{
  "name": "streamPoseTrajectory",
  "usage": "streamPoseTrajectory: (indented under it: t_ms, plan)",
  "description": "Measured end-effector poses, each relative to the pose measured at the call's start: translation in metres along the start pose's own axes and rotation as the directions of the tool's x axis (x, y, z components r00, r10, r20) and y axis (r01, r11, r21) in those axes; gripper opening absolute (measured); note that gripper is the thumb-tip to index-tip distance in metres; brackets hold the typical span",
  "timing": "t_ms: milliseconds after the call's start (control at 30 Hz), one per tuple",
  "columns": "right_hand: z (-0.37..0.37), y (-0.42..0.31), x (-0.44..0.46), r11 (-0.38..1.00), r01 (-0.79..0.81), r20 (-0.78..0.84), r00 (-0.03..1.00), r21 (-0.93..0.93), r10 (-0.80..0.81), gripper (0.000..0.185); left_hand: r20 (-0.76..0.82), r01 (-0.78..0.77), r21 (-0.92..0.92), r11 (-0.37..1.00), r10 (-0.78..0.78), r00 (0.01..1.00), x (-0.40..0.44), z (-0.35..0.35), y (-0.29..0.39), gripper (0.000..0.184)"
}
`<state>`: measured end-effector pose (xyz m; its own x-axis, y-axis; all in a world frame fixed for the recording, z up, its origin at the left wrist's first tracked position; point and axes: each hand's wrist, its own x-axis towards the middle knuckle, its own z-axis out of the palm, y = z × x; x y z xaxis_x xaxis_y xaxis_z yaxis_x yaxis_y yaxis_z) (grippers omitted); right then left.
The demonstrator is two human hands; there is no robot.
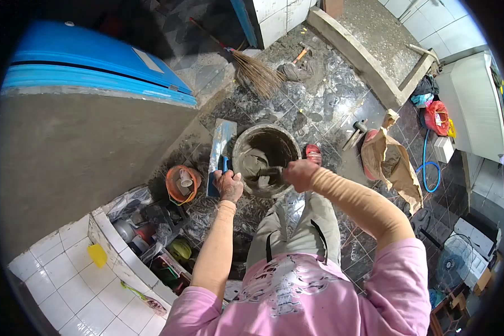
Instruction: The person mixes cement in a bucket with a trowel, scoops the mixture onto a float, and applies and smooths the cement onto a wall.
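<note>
My left hand (228, 186) is closed on the blue handle of a long flat plastering trowel (223, 141), held beside the left rim of a round bucket (241, 182). My right hand (301, 175) is closed around the handle of a small trowel (269, 171), which reaches over the bucket's right side. Its blade is inside the bucket, near wet grey mortar (252, 162). The handle in my right hand is mostly hidden by my fingers.
An orange bucket (182, 184) stands left of my left hand. A straw broom (257, 73) lies ahead. To the right are a torn paper sack (395, 162), a hammer-like tool (355, 134) and a blue hose (431, 178). A low concrete curb (355, 59) borders the back right.
</note>
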<state>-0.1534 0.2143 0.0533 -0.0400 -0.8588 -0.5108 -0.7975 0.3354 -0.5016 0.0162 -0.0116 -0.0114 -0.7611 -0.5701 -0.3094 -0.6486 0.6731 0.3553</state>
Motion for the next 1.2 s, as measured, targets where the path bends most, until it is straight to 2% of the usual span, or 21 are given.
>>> streamPoseTrajectory:
  t_ms: [33,67,167,200,233,267,367,433,467,567,600,700,733,767,833,933,1033,1067,1100,1167,1200]
  plan:
    - [-0.007,0.001,-0.006,0.997,-0.060,-0.041,0.997,0.050,0.062,0.023,-0.057,-0.053,0.022,0.998,0.054,0.997,-0.004,0.000,0.003,0.032]
    - [-0.011,0.003,-0.011,0.988,-0.117,-0.077,0.989,0.099,0.125,0.022,-0.057,-0.041,0.035,0.999,0.043,0.997,-0.008,-0.001,0.005,0.034]
    - [0.015,0.013,0.003,0.953,-0.240,-0.203,0.940,0.184,0.276,0.025,0.079,-0.057,0.038,0.998,0.054,0.995,-0.017,0.002,-0.001,0.025]
    - [0.041,0.016,0.018,0.947,-0.269,-0.253,0.917,0.178,0.308,0.027,0.039,-0.049,0.043,0.998,0.048,0.998,-0.021,0.003,0.003,0.024]
    - [0.062,0.014,0.030,0.941,-0.290,-0.305,0.893,0.175,0.332,0.030,0.015,-0.053,0.026,0.998,0.053,0.999,-0.019,0.005,0.005,0.024]
    - [0.078,0.006,0.031,0.970,-0.212,-0.357,0.903,0.117,0.240,0.035,-0.004,-0.056,0.018,0.998,0.056,0.998,-0.019,0.006,0.003,0.024]
    - [0.094,-0.038,0.025,0.979,-0.187,-0.132,0.972,0.080,0.196,0.039,0.017,0.020,-0.006,1.000,-0.020,1.000,-0.020,0.007,-0.001,0.024]
    - [0.083,-0.054,0.016,0.996,-0.087,-0.044,0.995,-0.012,0.086,0.041,0.013,0.012,0.014,1.000,-0.013,1.000,-0.020,0.020,-0.018,0.024]
    - [0.073,-0.060,0.015,0.989,-0.108,-0.021,0.994,0.105,0.111,0.040,0.025,-0.001,0.023,1.000,0.001,1.000,-0.023,0.025,-0.026,0.024]
    - [0.048,-0.070,0.020,0.989,-0.013,0.101,0.995,0.145,-0.002,0.035,-0.154,-0.035,-0.017,0.999,0.032,0.988,-0.039,0.022,-0.016,0.030]
    - [0.037,-0.070,0.023,0.973,-0.067,0.141,0.989,0.222,0.036,0.033,-0.151,-0.033,-0.012,0.999,0.031,0.988,-0.039,0.021,-0.016,0.029]
    - [0.068,-0.035,0.044,0.990,0.090,-0.022,0.996,0.109,-0.088,0.033,-0.170,-0.040,-0.001,0.999,0.040,0.985,-0.038,0.021,-0.015,0.028]
    - [0.056,-0.021,0.036,0.967,0.083,-0.084,0.994,0.240,-0.065,0.036,-0.142,-0.030,-0.009,0.999,0.029,0.989,-0.037,0.019,-0.015,0.028]
    - [0.083,-0.002,0.043,0.947,0.036,-0.217,0.975,0.320,0.036,0.035,-0.103,-0.021,-0.006,1.000,0.021,0.994,-0.035,0.015,-0.013,0.026]
    - [-0.002,-0.010,0.008,0.964,0.031,-0.141,0.990,0.265,0.007,0.034,-0.019,-0.002,-0.001,1.000,0.002,1.000,-0.037,0.008,-0.010,0.025]
    - [0.018,0.004,0.030,0.954,-0.225,-0.003,0.973,0.198,0.231,0.029,-0.025,-0.010,0.008,1.000,0.011,1.000,-0.041,0.007,-0.003,0.025]
    - [0.050,-0.015,0.032,0.917,-0.322,-0.245,0.893,0.236,0.377,0.025,-0.072,-0.011,0.001,1.000,0.011,0.997,-0.041,0.005,0.000,0.024]
    - [0.074,-0.023,0.037,0.948,-0.311,-0.255,0.913,0.073,0.319,0.021,-0.097,-0.038,-0.009,0.999,0.037,0.995,-0.039,0.007,-0.002,0.024]
    - [0.066,-0.040,0.030,0.863,-0.405,-0.168,0.869,0.302,0.466,0.024,-0.120,-0.065,-0.021,0.998,0.062,0.991,-0.041,0.011,-0.006,0.024]
    - [0.101,-0.051,0.036,0.915,-0.358,-0.184,0.902,0.187,0.390,0.029,-0.139,-0.055,-0.015,0.998,0.052,0.989,-0.041,0.016,-0.008,0.024]
    - [0.098,-0.053,0.036,0.947,-0.280,-0.053,0.955,0.158,0.291,0.032,-0.136,-0.038,-0.023,0.999,0.035,0.990,-0.043,0.017,-0.008,0.024]
